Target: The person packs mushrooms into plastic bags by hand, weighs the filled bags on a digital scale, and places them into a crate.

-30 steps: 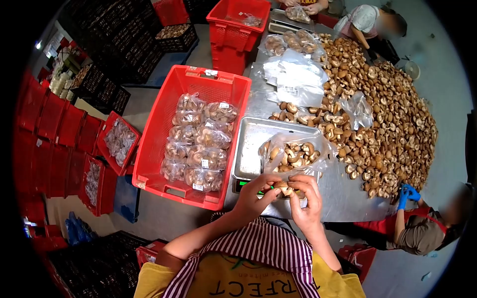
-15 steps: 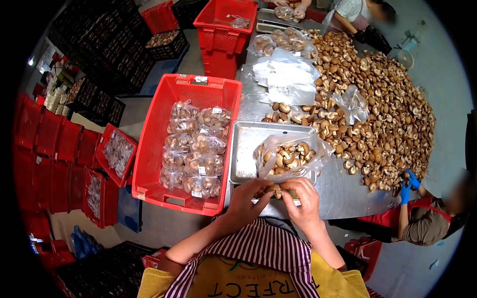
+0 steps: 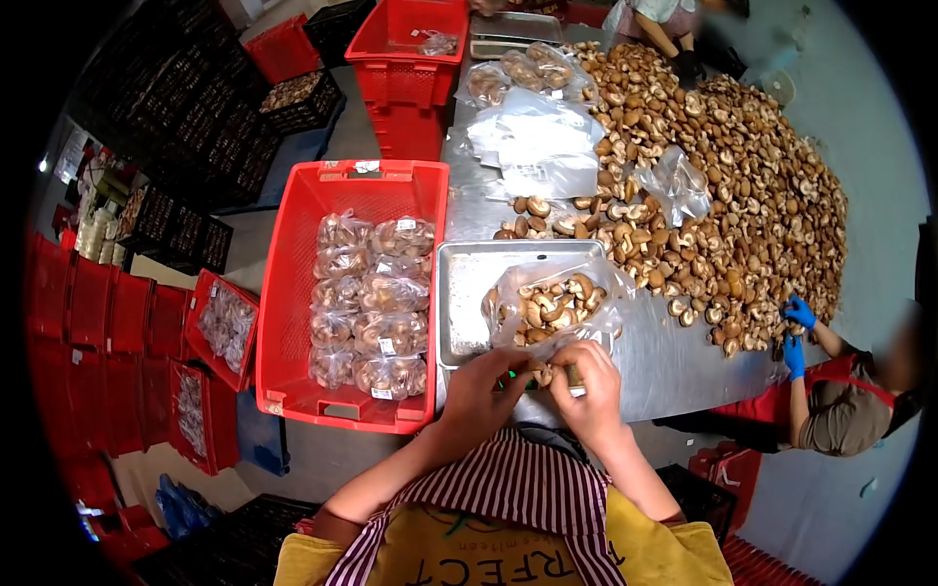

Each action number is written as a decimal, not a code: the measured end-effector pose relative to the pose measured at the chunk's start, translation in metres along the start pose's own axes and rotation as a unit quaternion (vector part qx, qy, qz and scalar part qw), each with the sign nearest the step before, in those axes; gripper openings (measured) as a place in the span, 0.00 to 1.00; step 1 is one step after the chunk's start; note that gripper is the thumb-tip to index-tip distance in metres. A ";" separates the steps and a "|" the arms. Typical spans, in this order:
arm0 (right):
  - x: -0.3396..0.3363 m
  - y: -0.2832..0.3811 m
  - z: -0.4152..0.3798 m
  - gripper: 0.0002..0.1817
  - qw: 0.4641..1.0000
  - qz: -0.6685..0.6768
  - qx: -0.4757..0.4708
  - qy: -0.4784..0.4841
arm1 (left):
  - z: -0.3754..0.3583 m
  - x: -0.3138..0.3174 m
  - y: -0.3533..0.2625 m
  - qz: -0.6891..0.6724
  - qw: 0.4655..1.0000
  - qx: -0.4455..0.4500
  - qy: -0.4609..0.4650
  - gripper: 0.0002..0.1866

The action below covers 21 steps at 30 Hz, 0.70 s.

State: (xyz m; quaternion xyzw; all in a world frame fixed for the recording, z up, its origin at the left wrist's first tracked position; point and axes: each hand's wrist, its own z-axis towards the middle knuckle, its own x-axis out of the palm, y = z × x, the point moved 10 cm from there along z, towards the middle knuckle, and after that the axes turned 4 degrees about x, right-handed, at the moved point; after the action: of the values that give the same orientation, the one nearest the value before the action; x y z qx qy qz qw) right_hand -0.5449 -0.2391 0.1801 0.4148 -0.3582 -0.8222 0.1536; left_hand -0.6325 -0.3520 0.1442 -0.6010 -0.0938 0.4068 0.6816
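Observation:
Both hands meet at the near edge of a metal tray (image 3: 461,322). Between the fingertips of my left hand (image 3: 479,396) and my right hand (image 3: 591,391) is a small brown mushroom (image 3: 540,374), pinched from both sides and partly hidden by the fingers. Just beyond them, an open clear plastic bag (image 3: 611,283) lies on the tray with several mushrooms (image 3: 557,305) inside. Under the hands, a green-lit device shows only in part.
At the left stands a red crate (image 3: 276,293) with bagged mushrooms (image 3: 391,333). A large mushroom pile (image 3: 728,215) covers the table's right side, with flat plastic bags (image 3: 537,142) beside it. A co-worker's blue-gloved hands (image 3: 799,313) are at its right edge.
The view has shifted slightly, moving the crate and table leftward. My fingers have changed their hold on the mushroom, and a green light now shows beneath them. The co-worker's blue-gloved hands have moved apart.

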 end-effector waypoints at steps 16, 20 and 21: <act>-0.035 -0.205 -0.158 0.02 0.885 0.173 0.426 -0.074 | 0.024 0.011 0.027 0.015 0.997 -0.071 -0.014 0.20; -0.070 -0.205 -0.171 0.04 0.921 -0.246 0.301 0.012 | 0.034 -0.005 0.010 0.050 0.996 -0.053 -0.044 0.23; -0.081 -0.211 -0.178 0.05 0.906 -0.259 0.334 0.000 | 0.031 -0.010 0.013 0.050 0.995 -0.068 -0.046 0.23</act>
State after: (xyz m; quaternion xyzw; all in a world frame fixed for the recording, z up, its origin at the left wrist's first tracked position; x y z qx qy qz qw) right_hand -0.3455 -0.1299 0.0043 0.5200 -0.4920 -0.6652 -0.2122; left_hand -0.6638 -0.3366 0.1444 -0.6304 -0.1225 0.4604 0.6129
